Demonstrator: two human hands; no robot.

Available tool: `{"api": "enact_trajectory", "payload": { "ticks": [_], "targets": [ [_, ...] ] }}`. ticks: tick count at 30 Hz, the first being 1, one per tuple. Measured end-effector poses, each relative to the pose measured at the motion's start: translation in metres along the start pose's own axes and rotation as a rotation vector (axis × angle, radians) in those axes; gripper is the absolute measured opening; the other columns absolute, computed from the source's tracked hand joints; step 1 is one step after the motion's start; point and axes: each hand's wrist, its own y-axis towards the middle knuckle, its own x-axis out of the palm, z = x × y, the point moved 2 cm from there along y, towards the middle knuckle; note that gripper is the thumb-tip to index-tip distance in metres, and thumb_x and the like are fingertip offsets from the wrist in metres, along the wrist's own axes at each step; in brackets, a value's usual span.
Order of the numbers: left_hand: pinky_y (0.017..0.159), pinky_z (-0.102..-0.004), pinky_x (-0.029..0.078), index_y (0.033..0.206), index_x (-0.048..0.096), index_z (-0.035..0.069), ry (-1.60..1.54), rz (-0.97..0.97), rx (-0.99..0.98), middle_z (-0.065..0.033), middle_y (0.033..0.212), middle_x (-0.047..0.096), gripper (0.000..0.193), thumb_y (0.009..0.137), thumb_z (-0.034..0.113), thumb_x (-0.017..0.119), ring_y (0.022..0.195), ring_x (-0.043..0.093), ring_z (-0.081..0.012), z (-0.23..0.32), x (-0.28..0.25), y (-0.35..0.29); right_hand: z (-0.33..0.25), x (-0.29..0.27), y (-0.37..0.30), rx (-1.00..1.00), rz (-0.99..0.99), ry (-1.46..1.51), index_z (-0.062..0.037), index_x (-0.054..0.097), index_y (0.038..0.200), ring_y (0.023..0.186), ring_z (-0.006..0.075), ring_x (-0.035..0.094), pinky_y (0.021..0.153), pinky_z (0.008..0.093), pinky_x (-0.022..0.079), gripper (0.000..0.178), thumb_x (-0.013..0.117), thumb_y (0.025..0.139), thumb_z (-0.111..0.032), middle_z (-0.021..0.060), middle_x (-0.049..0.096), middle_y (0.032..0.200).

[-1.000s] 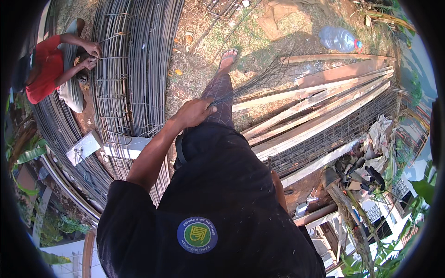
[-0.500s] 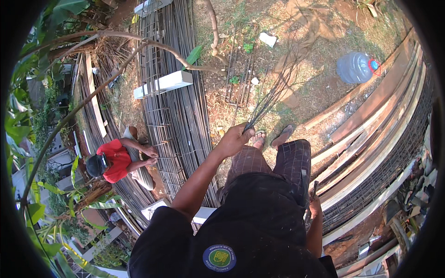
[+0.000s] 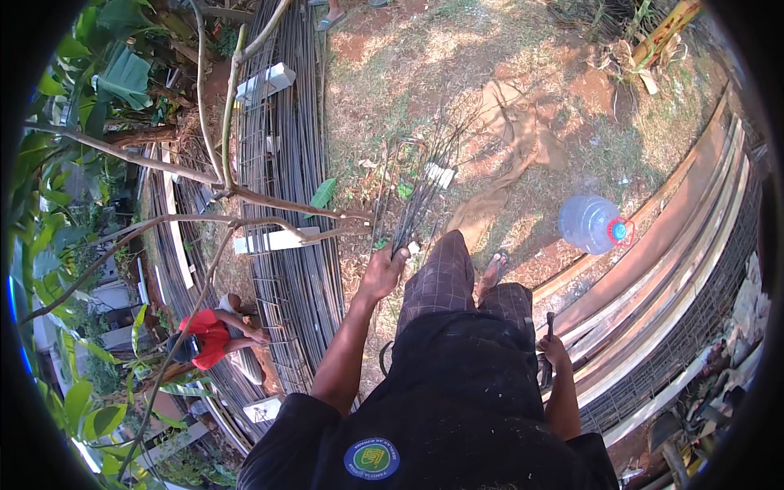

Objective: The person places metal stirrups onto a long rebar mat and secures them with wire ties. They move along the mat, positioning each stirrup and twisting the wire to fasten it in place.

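Observation:
My left hand is closed around a bundle of thin dark wires. The wires fan out ahead over the grass, their far ends spread. My right hand hangs beside my right thigh, its fingers wrapped round a slim dark hand tool. The tool sticks out above and below the fist; I cannot tell its exact kind. To the left of my left hand lies a long stack of steel bars.
A person in a red shirt crouches at a rebar cage on the left. Bare branches cross above the bars. A large clear water bottle lies right, beside long planks. Another person's foot shows far ahead.
My legs have changed position in a step and the ground has shifted. The wire bundle has swung left with my left hand. My right hand still grips its tool.

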Motion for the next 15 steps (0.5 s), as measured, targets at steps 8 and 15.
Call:
{"api": "enact_trajectory", "payload": {
  "ticks": [8,15],
  "targets": [
    [0.057,-0.034,0.038,0.085,0.059,0.004,-0.149,0.026,-0.04,0.0004,0.066,0.05,0.043,0.1,0.043,0.051,0.063,0.044,-0.0124,0.05,-0.034,0.144,-0.383,-0.098,0.102,-0.348,0.232,0.041,-0.0013,0.043,0.128,0.056,0.0174,0.057,0.047,0.032,0.05,0.042,0.054,0.091,-0.017,0.009,0.057,0.081],
    [0.059,-0.0343,0.04,0.089,0.06,0.003,0.206,0.168,-0.064,-0.0019,0.066,0.051,0.046,0.099,0.047,0.052,0.063,0.046,-0.0131,0.169,-0.116,0.26,-0.642,-0.063,0.125,-0.632,0.185,-0.133,0.0004,0.054,0.118,0.053,0.0195,0.058,0.049,0.0355,0.047,0.039,0.059,0.082,-0.014,0.0127,0.062,0.077]
  ]
}}
